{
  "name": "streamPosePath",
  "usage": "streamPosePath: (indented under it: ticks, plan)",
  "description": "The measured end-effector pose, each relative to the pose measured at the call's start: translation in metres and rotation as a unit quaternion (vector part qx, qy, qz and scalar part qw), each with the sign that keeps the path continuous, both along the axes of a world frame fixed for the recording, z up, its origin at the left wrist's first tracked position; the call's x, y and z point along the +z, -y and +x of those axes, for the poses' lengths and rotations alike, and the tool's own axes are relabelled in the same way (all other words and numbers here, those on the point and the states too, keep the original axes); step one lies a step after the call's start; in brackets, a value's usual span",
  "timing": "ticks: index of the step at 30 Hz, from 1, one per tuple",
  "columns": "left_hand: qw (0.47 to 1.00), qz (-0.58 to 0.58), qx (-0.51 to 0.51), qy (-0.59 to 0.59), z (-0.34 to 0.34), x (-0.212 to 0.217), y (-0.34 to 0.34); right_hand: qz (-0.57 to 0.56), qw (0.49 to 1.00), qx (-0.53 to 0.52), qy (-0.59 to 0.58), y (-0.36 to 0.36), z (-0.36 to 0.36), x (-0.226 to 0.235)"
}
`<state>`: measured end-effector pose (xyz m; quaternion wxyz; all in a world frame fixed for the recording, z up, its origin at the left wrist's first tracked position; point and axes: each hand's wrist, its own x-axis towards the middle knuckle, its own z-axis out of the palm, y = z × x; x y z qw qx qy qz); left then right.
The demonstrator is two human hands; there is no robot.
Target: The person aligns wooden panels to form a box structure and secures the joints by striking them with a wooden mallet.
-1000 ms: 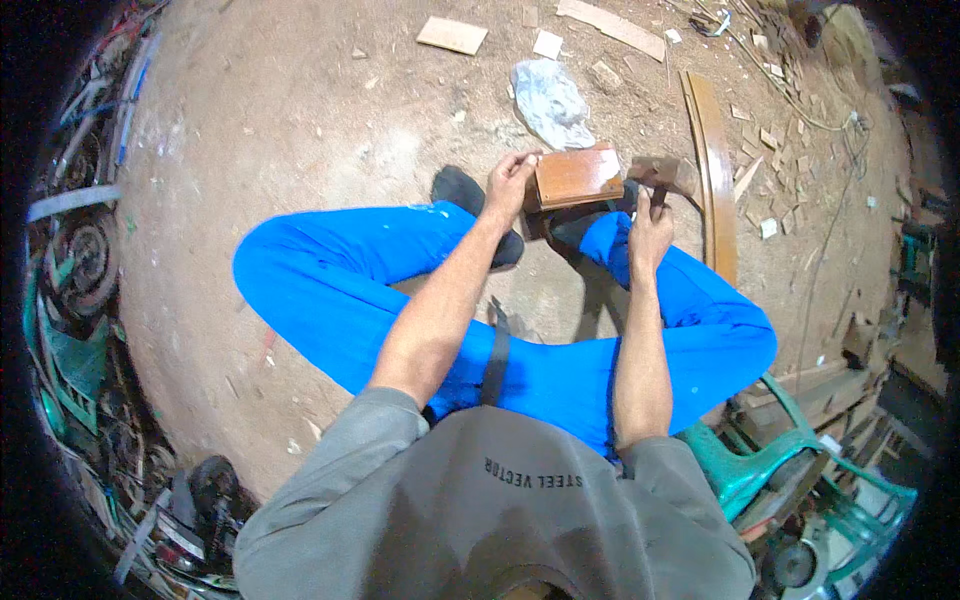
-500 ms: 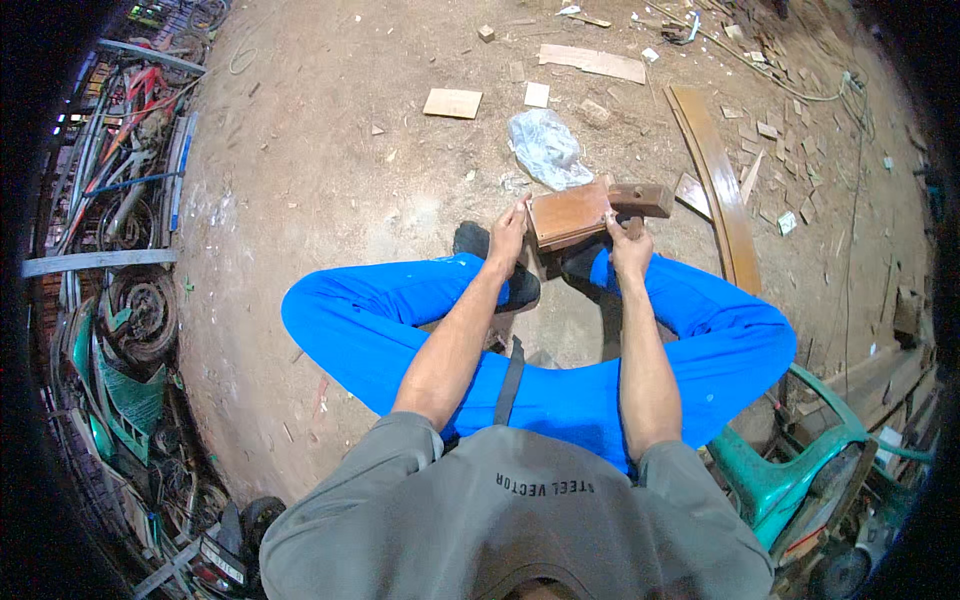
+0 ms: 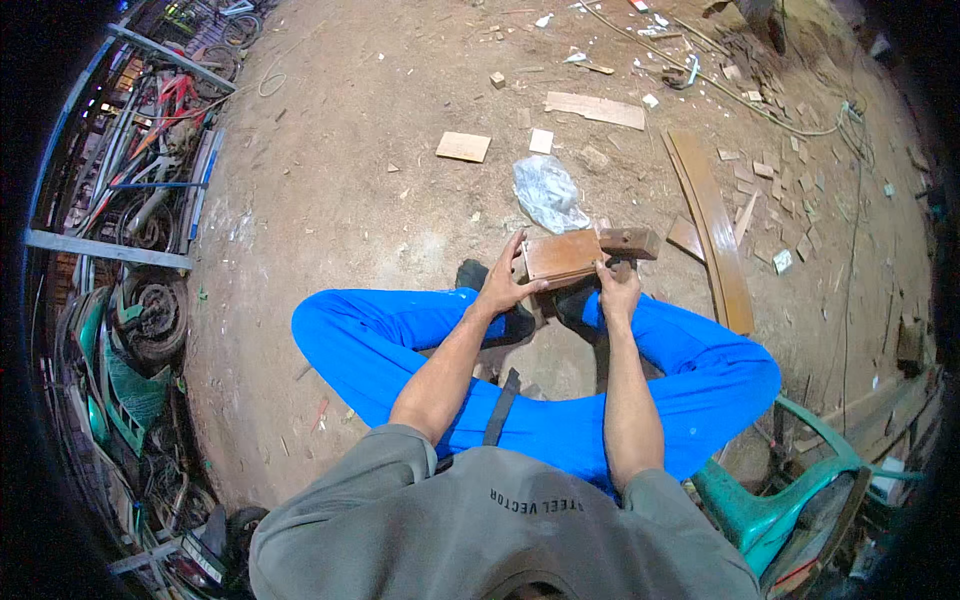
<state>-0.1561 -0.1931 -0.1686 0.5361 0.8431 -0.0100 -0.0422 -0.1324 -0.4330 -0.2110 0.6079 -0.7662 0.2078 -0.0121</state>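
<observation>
A reddish-brown, box-shaped wooden piece (image 3: 563, 257) is held between my two hands, above my feet. My left hand (image 3: 500, 284) grips its left end, with the fingers up along the side and the thumb at the near lower edge. My right hand (image 3: 619, 291) is closed on its right end, the thumb against the near corner; some of those fingers are hidden. A darker brown wooden block (image 3: 632, 242) with a small mark or hole adjoins the right end, just beyond my right hand. Whether the two are joined cannot be made out.
A crumpled clear plastic bag (image 3: 549, 194) lies just beyond the wooden piece. Long brown boards (image 3: 712, 235) rest to the right, near scattered wood offcuts (image 3: 783, 180). A green plastic chair (image 3: 765, 500) stands at lower right. Motorbike parts (image 3: 145, 320) line the left side.
My left hand has changed its hold, now spread around the left end with its thumb at the near edge. The wooden piece has tilted slightly. The whole view has shifted a little.
</observation>
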Motion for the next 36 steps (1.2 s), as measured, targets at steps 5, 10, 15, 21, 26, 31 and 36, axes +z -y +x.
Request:
streamPosePath:
  ticks: [5,10,15,21,26,31,36]
  plan:
    - [0.994,-0.075,0.001,-0.074,-0.012,-0.019,-0.011,-0.026,0.995,-0.008,0.095,-0.006,-0.001,-0.008]
    - [0.998,0.013,-0.014,-0.052,-0.004,-0.005,-0.011,-0.003,0.999,-0.038,0.036,-0.005,0.000,0.029]
    - [0.997,-0.049,-0.007,-0.056,-0.006,-0.012,-0.010,-0.169,0.985,-0.018,0.013,0.008,0.005,0.012]
    - [0.969,-0.209,-0.053,-0.118,0.000,-0.031,-0.022,-0.039,0.988,0.052,0.138,-0.006,-0.004,0.089]
    - [0.978,-0.159,-0.108,-0.085,0.002,-0.042,-0.023,-0.144,0.970,0.141,0.139,-0.032,-0.025,0.112]
    - [0.996,0.051,-0.074,0.015,-0.002,-0.018,-0.024,-0.170,0.960,0.216,0.054,-0.055,-0.039,0.114]
    - [0.997,0.042,-0.045,0.055,-0.003,-0.021,-0.029,-0.187,0.935,0.281,0.109,-0.074,-0.041,0.112]
